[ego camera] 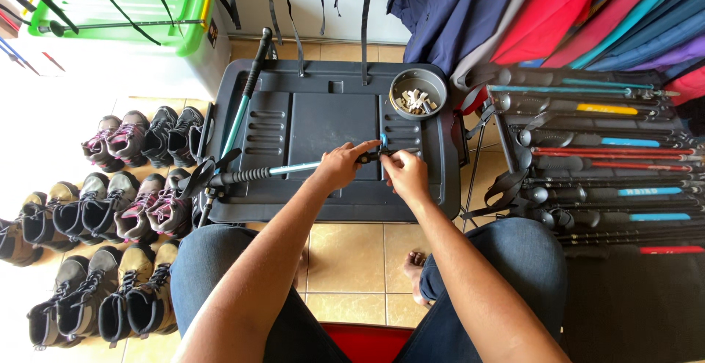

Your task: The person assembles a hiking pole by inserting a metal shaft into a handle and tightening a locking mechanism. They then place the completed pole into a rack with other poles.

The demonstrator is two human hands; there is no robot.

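Seated person works over dark plastic lid [330,124] serving as bench. Left hand [339,164] grips teal trekking pole [290,170] lying across lid, index finger extended along shaft. Right hand [405,173] pinches pole's blue clamp [383,141], fingers curled tight. Second pole [242,109] leans at lid's left edge. Grey bowl of small parts [418,93] sits at far right corner. Hiking boots [110,209] line floor at left; racked poles [602,164] at right.
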